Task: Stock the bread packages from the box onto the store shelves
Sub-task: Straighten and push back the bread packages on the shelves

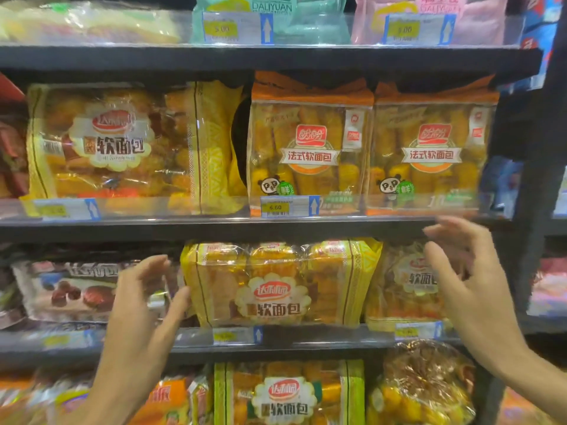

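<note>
We face a dark metal shelving unit (270,58) that fills nearly the whole view, its boards running level across at several heights; each board carries a clear plastic front rail (190,207) with price tags (275,207) of yellow and blue arrows clipped behind it; at the right a dark upright post (534,179) ends the unit, and beyond it we make out another blurred rack (552,286); the light is bright and glints off the plastic.
</note>
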A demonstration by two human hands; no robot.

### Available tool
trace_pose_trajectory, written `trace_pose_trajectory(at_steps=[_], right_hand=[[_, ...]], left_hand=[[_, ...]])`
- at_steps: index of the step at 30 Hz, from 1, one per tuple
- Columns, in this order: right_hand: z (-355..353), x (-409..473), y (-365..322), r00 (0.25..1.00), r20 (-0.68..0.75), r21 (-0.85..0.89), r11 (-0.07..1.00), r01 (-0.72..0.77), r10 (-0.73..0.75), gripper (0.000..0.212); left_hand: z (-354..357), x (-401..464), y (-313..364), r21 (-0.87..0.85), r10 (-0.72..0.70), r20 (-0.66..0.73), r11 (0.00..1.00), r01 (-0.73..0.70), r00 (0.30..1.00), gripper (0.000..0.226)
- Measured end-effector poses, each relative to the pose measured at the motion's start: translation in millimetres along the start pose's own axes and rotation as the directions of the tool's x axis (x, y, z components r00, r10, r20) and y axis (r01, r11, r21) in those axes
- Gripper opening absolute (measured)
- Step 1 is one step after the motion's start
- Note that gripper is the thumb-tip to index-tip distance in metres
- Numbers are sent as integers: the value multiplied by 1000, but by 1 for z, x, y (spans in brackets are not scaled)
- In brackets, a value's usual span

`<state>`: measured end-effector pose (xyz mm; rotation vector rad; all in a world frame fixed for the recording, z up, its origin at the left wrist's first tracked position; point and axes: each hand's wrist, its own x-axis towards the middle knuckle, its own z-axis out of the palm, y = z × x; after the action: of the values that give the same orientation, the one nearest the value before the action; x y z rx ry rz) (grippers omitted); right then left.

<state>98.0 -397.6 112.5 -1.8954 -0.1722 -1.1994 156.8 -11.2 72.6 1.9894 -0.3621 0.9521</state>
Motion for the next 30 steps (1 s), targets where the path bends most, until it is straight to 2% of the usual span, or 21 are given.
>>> trace_pose_trajectory(at_steps=[2,5,6,7,10,12,18,22,25,30], right_hand=[[22,-31,11,977,163,-15,991,-134,135,54],[51,-49,29,859,354,-87,927,-365,371,113],[59,-47,34,821,381,-120,903,-413,426,122],[65,-45,39,800,393,-151,890,-431,454,122],[79,-38,45,822,396,-186,912,-364,409,98],[87,-35,44,844,389,-200,929,-313,368,72],[97,-25,56,872,287,-151,918,-368,397,26],[102,-27,61,876,256,-116,913,-392,409,24],[112,-28,59,865,268,-109,906,-409,423,29],[117,-27,53,845,255,-109,882,-459,471,21]], left_hand=[[8,-12,-21,33,-108,81,994,105,991,57],[27,-16,-36,51,-199,205,980,193,958,78],[34,-15,-37,40,-204,240,979,200,949,79],[40,-13,-37,23,-209,268,977,211,940,76],[56,-7,-38,21,-245,251,969,248,937,61],[64,-5,-39,27,-265,200,964,265,943,65],[78,2,-37,59,-227,94,973,222,969,60],[83,2,-41,84,-241,81,969,234,967,78],[77,2,-46,107,-244,52,966,238,968,77],[74,-3,-43,125,-224,20,968,220,974,76]])
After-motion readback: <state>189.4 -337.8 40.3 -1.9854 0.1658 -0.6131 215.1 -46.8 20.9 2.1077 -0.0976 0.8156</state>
